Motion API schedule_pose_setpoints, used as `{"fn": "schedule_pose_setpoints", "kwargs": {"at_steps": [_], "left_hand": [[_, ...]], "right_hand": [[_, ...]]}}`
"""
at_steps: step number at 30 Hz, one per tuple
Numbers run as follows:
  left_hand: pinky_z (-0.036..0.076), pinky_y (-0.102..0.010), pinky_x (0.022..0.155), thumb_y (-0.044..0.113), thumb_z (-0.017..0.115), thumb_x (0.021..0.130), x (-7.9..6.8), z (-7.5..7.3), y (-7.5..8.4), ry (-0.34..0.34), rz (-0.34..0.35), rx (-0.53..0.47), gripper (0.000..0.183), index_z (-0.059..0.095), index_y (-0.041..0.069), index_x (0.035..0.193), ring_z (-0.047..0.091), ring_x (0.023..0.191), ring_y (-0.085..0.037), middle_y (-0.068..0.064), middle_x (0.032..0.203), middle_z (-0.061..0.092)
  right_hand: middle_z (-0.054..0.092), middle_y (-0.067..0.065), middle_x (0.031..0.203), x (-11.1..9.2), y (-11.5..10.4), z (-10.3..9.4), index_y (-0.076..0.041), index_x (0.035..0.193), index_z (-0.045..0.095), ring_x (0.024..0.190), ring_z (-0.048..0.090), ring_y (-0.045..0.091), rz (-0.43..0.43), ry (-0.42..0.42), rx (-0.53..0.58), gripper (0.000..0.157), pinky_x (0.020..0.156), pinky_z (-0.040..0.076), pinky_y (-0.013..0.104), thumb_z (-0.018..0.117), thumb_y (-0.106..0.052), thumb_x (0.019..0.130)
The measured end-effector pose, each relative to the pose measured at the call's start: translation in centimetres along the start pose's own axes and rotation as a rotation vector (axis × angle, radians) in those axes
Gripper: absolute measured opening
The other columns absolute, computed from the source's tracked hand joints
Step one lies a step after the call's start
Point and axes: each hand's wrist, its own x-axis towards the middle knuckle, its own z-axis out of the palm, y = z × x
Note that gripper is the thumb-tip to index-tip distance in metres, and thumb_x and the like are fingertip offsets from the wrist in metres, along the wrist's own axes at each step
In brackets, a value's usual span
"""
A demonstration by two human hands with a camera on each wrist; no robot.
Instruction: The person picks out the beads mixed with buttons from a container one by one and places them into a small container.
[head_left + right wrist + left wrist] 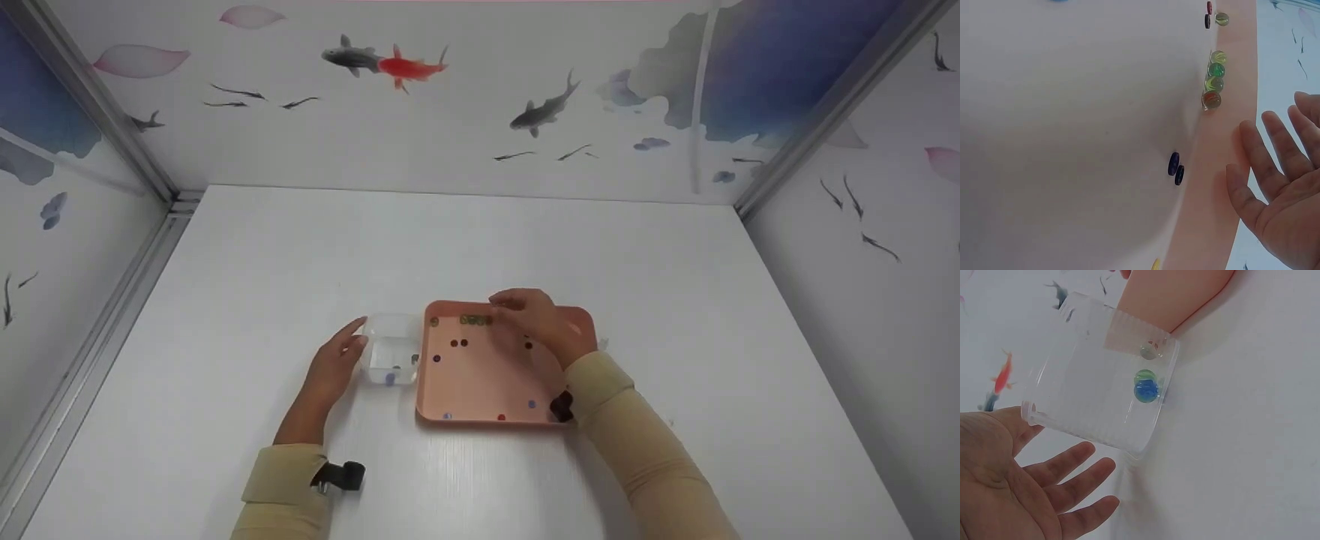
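A clear plastic container (391, 361) stands against the left side of a pink tray (487, 382). In the left wrist view, blue and green marbles (1145, 387) and a clear one with red marks (1149, 350) rest near its bottom. My left hand (334, 367) is beside the container, fingers spread, fingertips by its wall. Over the tray's far rim, my right hand (534, 313) has loosely extended fingers and nothing in them. Several marbles (1216, 70) line the far wall near it, with another marble (434, 322) in the far left corner. Two dark buttons (1174, 163) lie close to the hand.
Dark buttons (459, 343) sit at the tray's left part. Along its near side are a red button (501, 417) and small blue pieces (532, 404). The white table (300, 247) meets panels printed with fish (412, 67) at the back and sides.
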Motion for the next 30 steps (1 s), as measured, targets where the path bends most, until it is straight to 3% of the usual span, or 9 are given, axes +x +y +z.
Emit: {"fn": "schedule_pose_setpoints", "kwargs": {"at_steps": [6,14,22,30], "left_hand": [[0.033,-0.055,0.109,0.029,0.038,0.105,-0.05,-0.03,0.06,-0.004,0.001,-0.008,0.049,0.031,0.015,0.152,0.038,0.135,-0.042,-0.023,0.145,0.043],[0.034,-0.055,0.108,0.031,0.039,0.105,-0.1,0.07,0.05,-0.001,0.01,-0.005,0.049,0.032,0.014,0.151,0.039,0.134,-0.042,-0.023,0.144,0.045],[0.036,-0.055,0.107,0.03,0.038,0.105,-0.09,0.13,0.06,0.006,-0.002,0.001,0.049,0.031,0.016,0.152,0.04,0.134,-0.041,-0.022,0.145,0.044],[0.036,-0.056,0.107,0.029,0.039,0.106,-0.21,0.15,0.13,0.014,0.002,-0.009,0.048,0.033,0.016,0.151,0.039,0.135,-0.042,-0.023,0.145,0.044]], "right_hand": [[0.064,0.006,0.124,0.03,-0.15,-0.07,-0.012,0.119,0.069,0.121,0.055,0.025,0.064,-0.018,-0.032,0.028,0.101,0.045,0.043,0.067,-0.021,0.093],[0.066,0.006,0.119,0.05,-0.17,0.0,-0.012,0.118,0.069,0.116,0.058,0.024,0.109,-0.033,-0.051,0.027,0.095,0.049,0.042,0.068,-0.019,0.092],[0.064,0.008,0.124,0.14,0.12,0.12,-0.009,0.122,0.068,0.12,0.057,0.026,0.096,-0.061,-0.083,0.031,0.098,0.048,0.042,0.069,-0.016,0.091],[0.066,0.004,0.12,0.11,0.43,0.07,-0.012,0.119,0.07,0.117,0.058,0.023,0.064,-0.102,-0.098,0.027,0.092,0.052,0.039,0.066,-0.014,0.092]]}}
